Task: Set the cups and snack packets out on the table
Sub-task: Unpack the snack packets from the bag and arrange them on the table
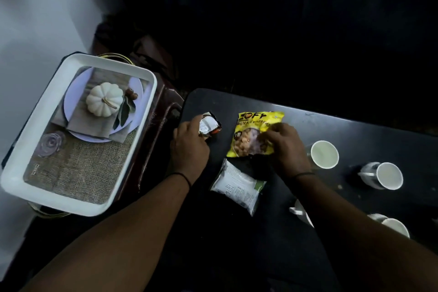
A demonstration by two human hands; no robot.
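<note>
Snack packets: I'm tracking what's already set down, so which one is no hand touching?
The white packet, lying alone nearest the person. The left hand grips the small dark packet, and the right hand rests on the yellow packet.

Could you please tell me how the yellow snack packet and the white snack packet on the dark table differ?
The yellow snack packet is bright, with bold dark lettering; the white snack packet is pale, with small print and a green corner. The yellow one lies farther from the person, under the right hand; the white one lies nearer, untouched. The yellow one looks larger. Both lie flat on the black table.
</note>
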